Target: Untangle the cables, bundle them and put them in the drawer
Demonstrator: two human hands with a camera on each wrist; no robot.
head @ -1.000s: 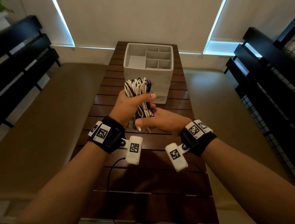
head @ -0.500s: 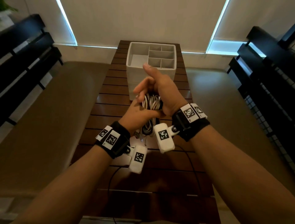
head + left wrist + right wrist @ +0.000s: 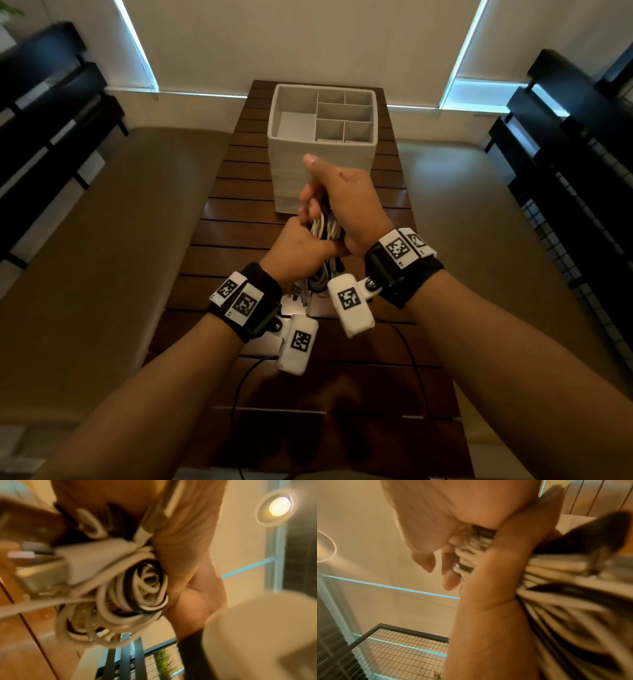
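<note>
A bundle of white and black cables [image 3: 323,228] is held over the wooden table between both hands. My left hand [image 3: 301,245] grips its lower part, with plugs and loose ends [image 3: 310,291] hanging below. My right hand [image 3: 342,198] wraps round the upper part, thumb sticking up. The left wrist view shows the coiled loops of the bundle [image 3: 137,592] pressed against a palm. In the right wrist view the cable strands [image 3: 556,588] run under curled fingers [image 3: 450,574]. A white organiser box [image 3: 322,144] with drawer fronts stands just beyond the hands.
The slatted wooden table [image 3: 239,219] runs away from me, with beige benches on both sides. Dark shelving [image 3: 51,113] stands at the left and a dark rack [image 3: 575,144] at the right. A thin black wire [image 3: 239,387] lies on the near table.
My right hand has swung from below the bundle up over its top and closed round it. My left hand has slid down to the lower part. The bundle has sunk a little towards me.
</note>
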